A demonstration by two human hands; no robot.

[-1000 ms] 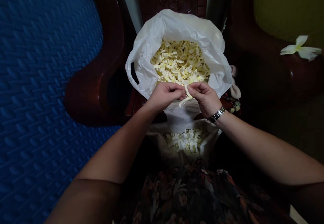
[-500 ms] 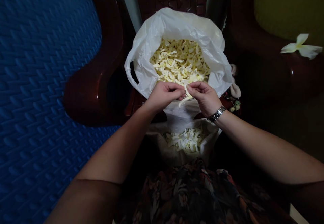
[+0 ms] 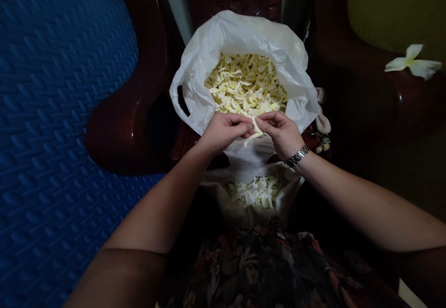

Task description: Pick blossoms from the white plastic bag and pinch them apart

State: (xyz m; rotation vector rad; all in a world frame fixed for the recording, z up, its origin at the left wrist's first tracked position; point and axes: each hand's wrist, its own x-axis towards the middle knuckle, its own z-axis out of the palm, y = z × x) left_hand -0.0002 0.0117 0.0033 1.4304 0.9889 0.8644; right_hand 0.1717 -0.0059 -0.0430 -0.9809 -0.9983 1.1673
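Observation:
Between my two hands is a pale yellow-white flower point(image 3: 256, 135), its petals showing just below the fingertips. My left hand point(image 3: 228, 131) pinches it from one side, thumb against the bent fingers. From the other side my right hand point(image 3: 278, 131), with a metal watch band at the wrist, pinches it too. Both are over the near rim of a white plastic bag point(image 3: 299, 89), in which many loose pale flowers point(image 3: 247, 82) are heaped. Below the hands, a second whitish bag point(image 3: 226, 201) holds more white flowers point(image 3: 256, 192). The fingers partly cover the held flower.
Dark red carved wooden chair arms point(image 3: 114, 127) stand at left and right. A single white flower point(image 3: 414, 62) lies on the right one. Blue textured matting point(image 3: 52, 159) covers the left. A small plush charm point(image 3: 323, 123) hangs right of the big bag.
Almost nothing differs. The whole view has shifted very slightly, and both hands keep the same pinch on the flower.

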